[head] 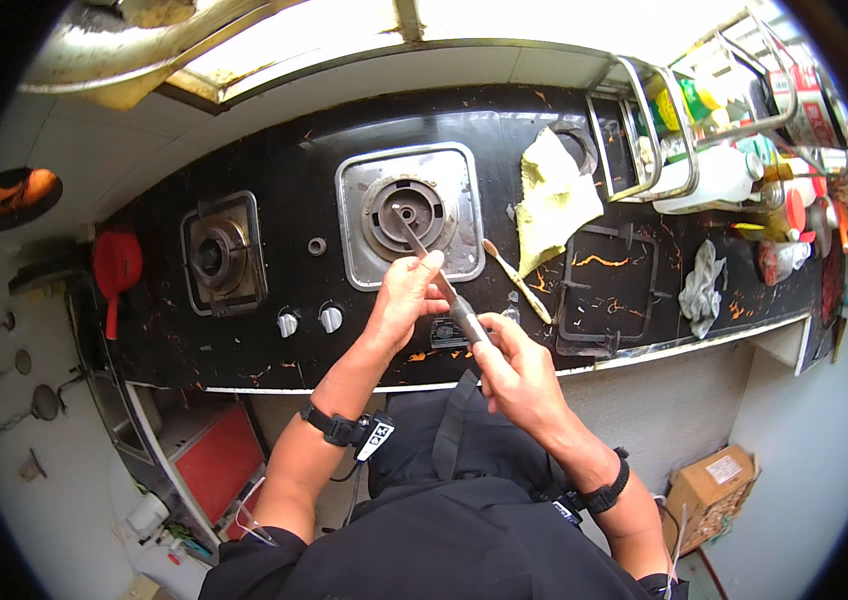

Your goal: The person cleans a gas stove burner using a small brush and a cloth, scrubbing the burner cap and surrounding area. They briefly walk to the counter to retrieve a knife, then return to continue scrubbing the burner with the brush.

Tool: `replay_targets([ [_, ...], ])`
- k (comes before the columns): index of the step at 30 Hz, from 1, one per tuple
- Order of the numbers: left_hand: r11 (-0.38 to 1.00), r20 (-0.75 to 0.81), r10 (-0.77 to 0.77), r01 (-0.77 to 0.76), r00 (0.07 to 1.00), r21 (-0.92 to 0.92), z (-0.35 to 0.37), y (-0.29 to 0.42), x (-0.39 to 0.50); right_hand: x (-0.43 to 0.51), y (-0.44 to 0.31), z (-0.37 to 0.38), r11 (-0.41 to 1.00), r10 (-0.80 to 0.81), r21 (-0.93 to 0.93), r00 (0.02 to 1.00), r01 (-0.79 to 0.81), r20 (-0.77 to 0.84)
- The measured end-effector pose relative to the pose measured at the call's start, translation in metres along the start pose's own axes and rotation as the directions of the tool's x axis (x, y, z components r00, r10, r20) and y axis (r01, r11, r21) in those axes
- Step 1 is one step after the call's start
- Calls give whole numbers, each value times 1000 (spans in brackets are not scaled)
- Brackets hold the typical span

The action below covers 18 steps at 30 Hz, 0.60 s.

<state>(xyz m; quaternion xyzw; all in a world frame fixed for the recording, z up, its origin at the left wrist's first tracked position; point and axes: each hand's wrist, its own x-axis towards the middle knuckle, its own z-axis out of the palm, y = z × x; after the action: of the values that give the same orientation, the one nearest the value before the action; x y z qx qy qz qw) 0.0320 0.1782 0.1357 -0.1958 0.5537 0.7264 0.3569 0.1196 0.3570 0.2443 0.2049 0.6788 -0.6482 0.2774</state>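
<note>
My right hand (pixel 518 367) grips the grey handle of a long narrow metal tool (pixel 461 311), possibly a knife or scraper. Its blade slants up and left, the tip over the centre of the burner (pixel 407 215) in its square metal drip tray (pixel 469 255). My left hand (pixel 413 296) pinches the blade between thumb and fingers, above the tray's front edge. To the right of the tray lies a wooden-handled brush (pixel 518 281), and beyond it a crumpled yellow cloth (pixel 555 202). The pan support (pixel 608 289) rests on the black counter further right.
A second burner (pixel 220 255) and a red pan (pixel 116 259) are at the left, with a small ring (pixel 317 246) and two knobs (pixel 330 319) between. At the right stand a metal rack (pixel 641 187) with bottles and a grey rag (pixel 703 289). A cardboard box (pixel 709 495) sits below.
</note>
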Motion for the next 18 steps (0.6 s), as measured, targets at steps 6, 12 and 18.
replay_targets([
  [6, 992, -98, 1, 12, 995, 126, -11, 3, 9, 11, 6, 21, 992, -107, -78, 992, 102, -71],
  [12, 996, -117, -52, 44, 992, -74, 9, -1, 0, 16, -19, -24, 951, -129, -282, 992, 124, 1],
  [18, 992, -97, 40, -51, 995, -112, 28, 6, 13, 33, -29, -52, 955, -124, -266, 991, 135, 57],
])
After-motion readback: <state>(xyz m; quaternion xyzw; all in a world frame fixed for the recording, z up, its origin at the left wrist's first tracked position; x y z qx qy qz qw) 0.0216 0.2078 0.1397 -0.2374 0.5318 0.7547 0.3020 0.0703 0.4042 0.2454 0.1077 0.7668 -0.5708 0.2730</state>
